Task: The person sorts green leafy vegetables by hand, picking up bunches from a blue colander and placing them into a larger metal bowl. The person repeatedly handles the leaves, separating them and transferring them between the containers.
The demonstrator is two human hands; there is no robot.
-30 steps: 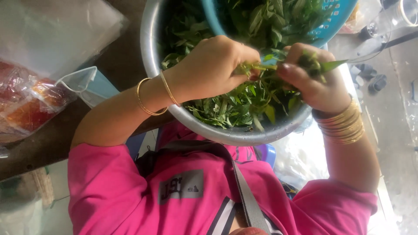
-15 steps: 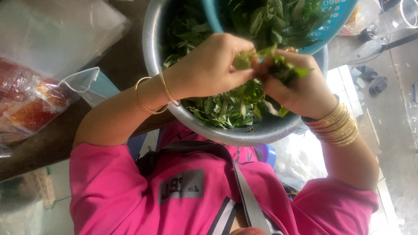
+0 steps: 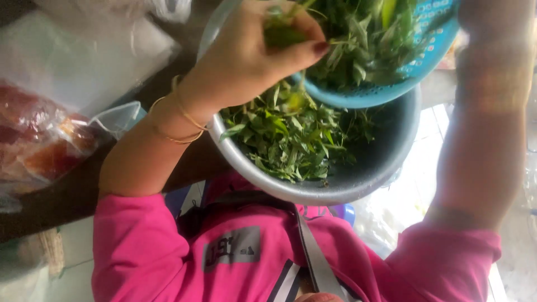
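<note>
The left hand (image 3: 251,56), 2 thin gold bangles at its wrist, pinches a clump of limp green leaves (image 3: 282,31) over the perforated blue plastic colander (image 3: 380,92), which sits atop the round grey metal bowl (image 3: 358,184) of leafy greens; the right hand's fingers are out of view.

At the left edge lies a clear plastic bag (image 3: 39,140) of red and orange contents — lumpy, crinkled, resting on the dark counter (image 3: 67,196). Above it sits a larger, pale translucent bag (image 3: 84,56), flat and whitish. Just right of the red one, a small, clear, empty-looking bag corner (image 3: 117,118) sticks up. On the pink shirt — a grey rectangular printed patch (image 3: 232,247).
</note>
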